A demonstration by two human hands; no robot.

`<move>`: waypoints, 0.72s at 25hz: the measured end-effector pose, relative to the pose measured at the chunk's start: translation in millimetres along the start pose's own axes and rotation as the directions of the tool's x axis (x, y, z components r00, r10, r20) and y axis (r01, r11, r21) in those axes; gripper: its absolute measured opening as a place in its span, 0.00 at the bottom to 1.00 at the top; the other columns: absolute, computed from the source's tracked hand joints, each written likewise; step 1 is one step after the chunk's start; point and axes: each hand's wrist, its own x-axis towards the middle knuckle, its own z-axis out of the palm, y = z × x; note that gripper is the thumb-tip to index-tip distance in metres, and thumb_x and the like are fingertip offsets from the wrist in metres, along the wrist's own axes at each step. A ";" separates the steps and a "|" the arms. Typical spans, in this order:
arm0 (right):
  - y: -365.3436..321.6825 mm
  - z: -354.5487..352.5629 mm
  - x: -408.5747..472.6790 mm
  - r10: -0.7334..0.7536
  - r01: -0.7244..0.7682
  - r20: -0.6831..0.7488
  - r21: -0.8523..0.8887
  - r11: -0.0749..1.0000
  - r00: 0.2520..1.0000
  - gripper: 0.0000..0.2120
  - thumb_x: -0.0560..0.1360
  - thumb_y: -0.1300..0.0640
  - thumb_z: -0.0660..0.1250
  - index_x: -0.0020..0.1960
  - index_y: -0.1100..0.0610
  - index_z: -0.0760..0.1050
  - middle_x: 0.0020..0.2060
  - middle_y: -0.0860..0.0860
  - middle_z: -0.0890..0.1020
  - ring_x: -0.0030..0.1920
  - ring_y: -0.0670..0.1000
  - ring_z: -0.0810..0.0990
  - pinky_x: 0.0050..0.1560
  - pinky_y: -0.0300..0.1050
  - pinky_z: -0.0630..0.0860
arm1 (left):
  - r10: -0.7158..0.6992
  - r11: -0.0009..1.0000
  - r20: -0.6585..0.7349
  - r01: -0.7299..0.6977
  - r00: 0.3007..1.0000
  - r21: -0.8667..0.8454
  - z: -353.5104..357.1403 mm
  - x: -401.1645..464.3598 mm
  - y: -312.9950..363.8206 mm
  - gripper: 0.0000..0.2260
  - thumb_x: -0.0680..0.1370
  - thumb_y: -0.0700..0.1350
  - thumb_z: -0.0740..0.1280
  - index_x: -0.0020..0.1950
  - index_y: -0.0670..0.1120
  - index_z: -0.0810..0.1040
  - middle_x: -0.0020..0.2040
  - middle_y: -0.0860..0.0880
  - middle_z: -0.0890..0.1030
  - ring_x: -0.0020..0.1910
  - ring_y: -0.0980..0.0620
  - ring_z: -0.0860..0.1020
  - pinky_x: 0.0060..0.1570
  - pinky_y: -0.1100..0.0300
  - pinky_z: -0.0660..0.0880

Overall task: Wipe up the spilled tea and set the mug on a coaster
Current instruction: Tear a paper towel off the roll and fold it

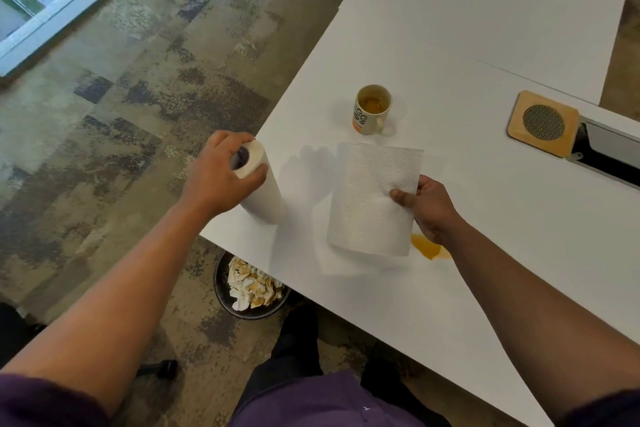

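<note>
A cream mug [371,110] with tea in it stands on the white table [485,45], handle toward me. A small amber tea puddle [427,248] lies near the table's front, partly under my right wrist. My right hand [429,208] pinches a loose white paper towel sheet [374,199] by its right edge, held just above the table and left of the puddle. My left hand [221,172] grips the top of an upright paper towel roll [261,198] at the table's left edge. A square wooden coaster [542,123] with a round mesh centre lies at the right.
A black waste bin [249,282] with stained crumpled towels stands on the floor under the table's left edge. A cable slot with a grey flap [609,154] opens just right of the coaster. Patterned carpet and a window lie to the left.
</note>
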 end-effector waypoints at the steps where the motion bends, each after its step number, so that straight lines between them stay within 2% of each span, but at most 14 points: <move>1: -0.6 0.6 -1.0 -0.006 0.006 0.004 0.005 1.000 1.000 0.13 0.74 0.69 0.72 0.58 0.61 0.79 0.55 0.59 0.84 0.57 0.61 0.83 0.59 0.59 0.79 | -0.007 1.000 -0.035 0.007 0.999 0.014 5.6 -4.2 -1.0 0.24 0.74 0.54 0.74 0.68 0.53 0.74 0.64 0.52 0.72 0.55 0.53 0.71 0.52 0.53 0.71; 6: -5.2 3.9 -5.6 -0.010 0.008 0.039 0.033 0.999 0.999 0.13 0.74 0.69 0.71 0.58 0.61 0.80 0.55 0.58 0.85 0.57 0.59 0.83 0.59 0.58 0.80 | -0.036 0.997 -0.138 0.045 0.990 0.068 18.0 -13.9 0.1 0.25 0.75 0.55 0.73 0.69 0.51 0.72 0.66 0.48 0.72 0.57 0.48 0.74 0.51 0.52 0.72; 9: -9.9 8.2 -10.1 0.003 -0.007 0.063 0.069 0.998 0.998 0.12 0.75 0.68 0.71 0.58 0.61 0.80 0.54 0.58 0.85 0.57 0.59 0.84 0.57 0.56 0.80 | -0.034 0.986 -0.120 0.054 0.992 0.161 18.5 -15.9 1.9 0.27 0.74 0.57 0.72 0.70 0.51 0.69 0.66 0.47 0.71 0.59 0.43 0.75 0.52 0.48 0.75; 13: -16.5 13.3 -18.1 0.017 -0.030 0.098 0.125 0.992 0.995 0.12 0.75 0.68 0.70 0.58 0.61 0.80 0.55 0.59 0.85 0.55 0.59 0.83 0.56 0.56 0.81 | -0.068 0.947 -0.080 0.089 0.995 0.309 18.1 -15.5 6.3 0.32 0.73 0.60 0.71 0.72 0.50 0.65 0.67 0.44 0.70 0.60 0.38 0.74 0.52 0.44 0.75; 18: -18.7 13.9 -25.0 0.019 -0.039 0.124 0.164 0.986 0.992 0.14 0.76 0.69 0.68 0.60 0.63 0.78 0.57 0.61 0.83 0.56 0.60 0.82 0.60 0.58 0.79 | -0.099 0.921 -0.036 0.105 0.994 0.375 15.3 -9.6 14.5 0.39 0.73 0.68 0.67 0.77 0.51 0.60 0.73 0.42 0.67 0.68 0.35 0.71 0.62 0.38 0.72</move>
